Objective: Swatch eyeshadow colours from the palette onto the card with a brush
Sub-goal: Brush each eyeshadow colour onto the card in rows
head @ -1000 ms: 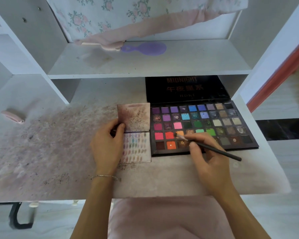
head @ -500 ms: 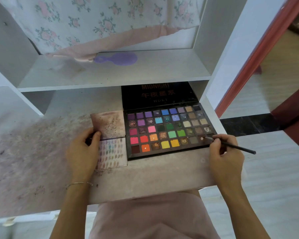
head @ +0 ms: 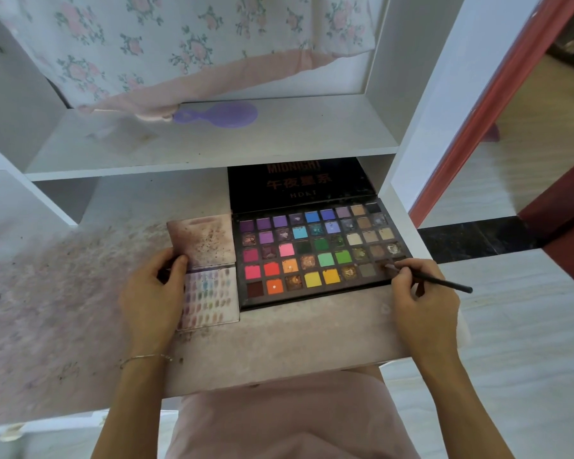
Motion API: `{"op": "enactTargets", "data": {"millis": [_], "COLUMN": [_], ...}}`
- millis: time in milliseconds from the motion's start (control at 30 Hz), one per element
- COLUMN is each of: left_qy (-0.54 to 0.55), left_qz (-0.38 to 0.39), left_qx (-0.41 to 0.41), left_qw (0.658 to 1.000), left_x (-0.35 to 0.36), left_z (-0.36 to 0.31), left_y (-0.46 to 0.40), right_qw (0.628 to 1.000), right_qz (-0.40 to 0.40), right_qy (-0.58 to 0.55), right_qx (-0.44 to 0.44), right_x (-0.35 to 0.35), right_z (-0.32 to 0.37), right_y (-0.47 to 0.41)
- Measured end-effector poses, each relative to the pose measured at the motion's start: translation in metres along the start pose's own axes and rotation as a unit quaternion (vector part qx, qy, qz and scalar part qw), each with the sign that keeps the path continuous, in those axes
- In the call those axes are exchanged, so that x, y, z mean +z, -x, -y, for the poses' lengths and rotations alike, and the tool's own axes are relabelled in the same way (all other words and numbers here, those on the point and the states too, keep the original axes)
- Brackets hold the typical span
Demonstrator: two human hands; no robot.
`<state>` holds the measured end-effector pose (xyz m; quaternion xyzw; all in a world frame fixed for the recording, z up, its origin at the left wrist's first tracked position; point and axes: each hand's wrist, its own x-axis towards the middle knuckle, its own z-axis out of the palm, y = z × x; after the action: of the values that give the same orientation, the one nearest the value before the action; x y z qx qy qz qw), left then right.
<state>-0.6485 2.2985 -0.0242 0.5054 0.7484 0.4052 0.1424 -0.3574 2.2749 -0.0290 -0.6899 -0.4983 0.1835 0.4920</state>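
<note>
Since a second ago the brush [head: 426, 277] has travelled from the orange pans near the palette's middle to its lower right corner, bristle tip now on or just over a dark brownish pan by the right rim; against half a second ago it has hardly shifted. Right hand [head: 421, 293] pinches the thin black handle close to the bristle end, fingers curled round it, tail of the handle pointing right, out past the desk edge. Brush looks light and stiff in the shaft, soft at the tip; a hold near the ferrule should give control, and light pressure seems wise, as pressed powder crumbles and several pans are already worn. Eyeshadow palette [head: 315, 253] lies open and flat on the desk [head: 279, 336], lid propped against the back under the shelf [head: 212, 144]. Swatch card [head: 209, 298] sits touching the palette's left edge, rows of small colour marks on it, a smudged flap above. Left hand [head: 153, 293] holds the card's left edge, thumb on the fold; thin card, likely to slide if let go. Hard to tell: whether bristles touch powder, the pan's exact colour, the fingers under the card. Purple hairbrush [head: 226, 114] lies on the shelf, handle partly under floral cloth [head: 186, 44].
</note>
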Motion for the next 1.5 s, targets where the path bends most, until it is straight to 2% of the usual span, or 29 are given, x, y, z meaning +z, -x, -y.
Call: {"op": "enactTargets", "data": {"millis": [233,467,633,833,1000,1333,1500], "left_qy": [0.004,0.01,0.015,0.031,0.026,0.021,0.018], "left_qz": [0.004,0.011,0.008,0.005,-0.002,-0.004,-0.011], "left_qx": [-0.006,-0.004,-0.001,-0.005,-0.006,0.007,-0.015], "left_qw": [1.0,1.0,1.0,0.999,1.0,1.0,1.0], "left_x": [0.001,0.0,0.0,0.001,0.002,0.006,0.004], "left_z": [0.0,0.001,0.0,0.001,0.003,-0.003,0.008], "left_y": [0.0,0.0,0.0,-0.001,-0.003,0.0,-0.002], "right_qw": [1.0,1.0,0.993,0.958,0.936,0.936,0.928], "right_qz": [-0.022,-0.005,0.077,0.215,0.307,0.315,0.335], "right_qy": [0.011,-0.001,-0.058,-0.173,-0.141,-0.085,-0.06], "right_qx": [-0.003,-0.006,-0.061,-0.076,-0.096,-0.131,-0.151], "right_x": [0.001,0.002,0.016,0.049,0.076,0.079,0.09], "right_z": [0.0,0.005,0.026,0.056,0.069,0.07,0.069], "right_y": [-0.002,0.002,0.015,0.041,0.053,0.057,0.057]}}
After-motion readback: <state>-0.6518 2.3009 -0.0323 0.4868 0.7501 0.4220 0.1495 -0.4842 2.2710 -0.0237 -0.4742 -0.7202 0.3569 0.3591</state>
